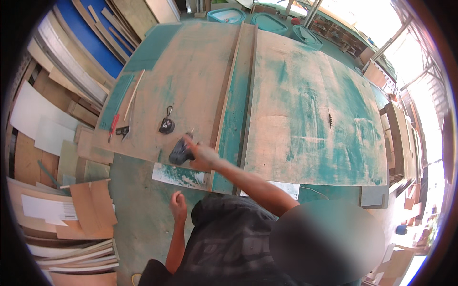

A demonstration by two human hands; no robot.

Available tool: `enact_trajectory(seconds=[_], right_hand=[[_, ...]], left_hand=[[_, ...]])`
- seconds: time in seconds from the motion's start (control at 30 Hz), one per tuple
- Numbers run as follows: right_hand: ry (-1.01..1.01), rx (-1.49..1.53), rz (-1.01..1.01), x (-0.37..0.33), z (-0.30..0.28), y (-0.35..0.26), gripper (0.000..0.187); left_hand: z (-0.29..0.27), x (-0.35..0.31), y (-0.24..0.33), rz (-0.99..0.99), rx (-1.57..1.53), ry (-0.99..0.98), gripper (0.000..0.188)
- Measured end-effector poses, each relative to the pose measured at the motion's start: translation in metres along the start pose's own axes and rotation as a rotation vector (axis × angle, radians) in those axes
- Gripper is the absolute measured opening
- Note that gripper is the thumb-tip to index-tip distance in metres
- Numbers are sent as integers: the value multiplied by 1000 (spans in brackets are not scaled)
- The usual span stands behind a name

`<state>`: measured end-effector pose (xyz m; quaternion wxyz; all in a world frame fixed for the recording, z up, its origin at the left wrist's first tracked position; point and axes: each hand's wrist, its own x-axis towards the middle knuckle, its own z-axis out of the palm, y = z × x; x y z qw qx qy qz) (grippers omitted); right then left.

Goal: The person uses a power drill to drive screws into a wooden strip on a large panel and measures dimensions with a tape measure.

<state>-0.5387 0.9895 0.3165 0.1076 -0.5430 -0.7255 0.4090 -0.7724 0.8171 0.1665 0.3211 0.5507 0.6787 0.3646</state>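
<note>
My right hand [204, 156] is wrapped round a dark cordless drill [180, 152], holding it just above the near edge of the left tabletop panel [191, 81]. A thin bit sticks out of the drill, pointing away from me. Further off lies a black tape measure [166, 126] with a carabiner [169, 111] on it. My left hand [178, 206] hangs in front of the table's near edge, its fingers curled in and nothing visible in them. To its far left on the panel rest a red-handled tool [113, 127] and a tool with a black grip [123, 132].
A thin wooden strip [134, 95] lies at the panel's left. A raised wooden rail [248, 86] divides it from the right panel [315, 114], which has a dark slot. Stacked boards [71, 257] stand at left. Teal bins [269, 23] sit beyond the table.
</note>
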Motion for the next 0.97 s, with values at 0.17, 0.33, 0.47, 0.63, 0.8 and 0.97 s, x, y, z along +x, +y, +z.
enact_trajectory(seconds=[0.17, 0.33, 0.47, 0.63, 0.8, 0.97], right_hand=[[141, -325, -13, 33, 71, 5, 96], [388, -407, 49, 68, 95, 31, 82], [516, -233, -27, 59, 83, 28, 68], [154, 256, -244, -49, 62, 40, 49], [125, 717, 90, -233, 65, 111, 46], [640, 726, 730, -412, 130, 199, 43]], left_hand=[[-16, -16, -92, -289, 201, -63, 36], [-18, -52, -157, -414, 472, -332, 33], [-2, -101, -185, -225, 368, -436, 35], [49, -91, -204, -109, 340, -789, 34], [95, -31, -198, 114, 387, -1040, 34], [136, 15, -172, 307, 451, -1190, 34]])
